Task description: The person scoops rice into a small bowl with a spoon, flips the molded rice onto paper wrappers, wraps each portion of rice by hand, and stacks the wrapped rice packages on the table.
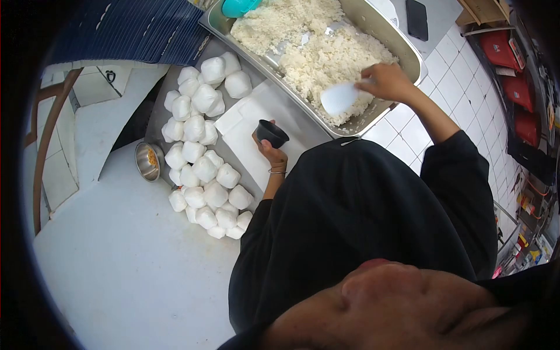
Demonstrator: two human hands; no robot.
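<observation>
My left hand [270,154] is wrapped round a small black bowl [272,133], held over white sheets of paper [240,130] on the metal table. With my right hand [385,83] I grip a white rice paddle [339,98], its blade down at the cooked rice [326,55]. The rice fills much of a large, deep metal tray [413,57]. The paddle looks slightly blurred. From this angle I cannot make out what is inside the bowl.
Many white paper-wrapped bundles [205,168] are heaped left of the paper. Beside them stands a small metal bowl [148,161] with orange-yellow bits. A turquoise scoop [239,7] rests at the tray's far corner. A dark blue stack [131,32] and a phone [416,20] lie farther back.
</observation>
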